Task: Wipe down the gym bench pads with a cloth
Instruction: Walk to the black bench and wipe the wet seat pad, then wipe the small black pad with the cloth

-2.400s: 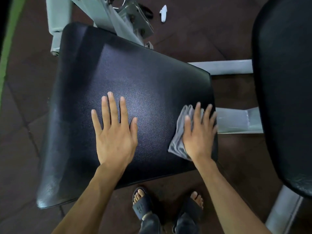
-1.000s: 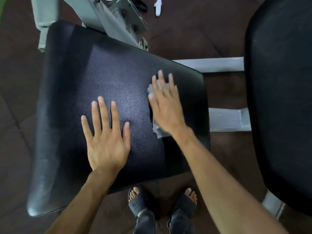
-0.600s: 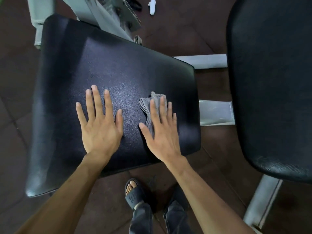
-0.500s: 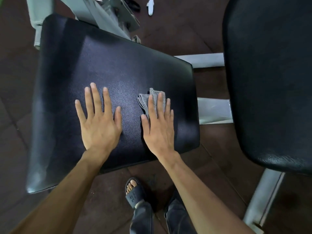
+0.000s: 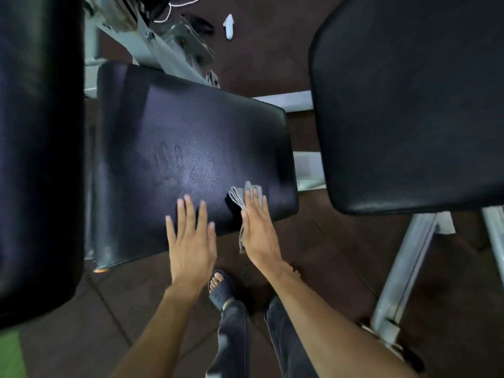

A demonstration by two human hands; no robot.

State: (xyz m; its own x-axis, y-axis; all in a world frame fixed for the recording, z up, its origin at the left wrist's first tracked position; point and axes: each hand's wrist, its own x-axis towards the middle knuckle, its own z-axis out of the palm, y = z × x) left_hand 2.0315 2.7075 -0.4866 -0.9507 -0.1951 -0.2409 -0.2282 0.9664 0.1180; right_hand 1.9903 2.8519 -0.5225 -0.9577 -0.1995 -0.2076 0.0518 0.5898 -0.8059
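A black padded bench seat (image 5: 191,126) fills the middle of the head view, with a faint handprint left on its surface. My right hand (image 5: 259,227) lies flat with straight fingers over a folded grey cloth (image 5: 241,196) at the pad's near right edge; part of the cloth hangs off the edge under my palm. My left hand (image 5: 191,241) is spread open with straight fingers over the pad's near edge, beside the right hand. I cannot tell whether it touches the pad.
A second black pad (image 5: 409,105) stands at the right on a pale metal frame (image 5: 403,268). A third dark pad (image 5: 38,148) fills the left. Grey machine brackets (image 5: 163,45) sit behind the seat. A small white object (image 5: 228,25) lies on the brown floor.
Both hands have slid back toward the pad's near edge, the right one dragging the cloth partly off it. My head pulled back, bringing the left pad into view. A handprint shows where the left hand lay.
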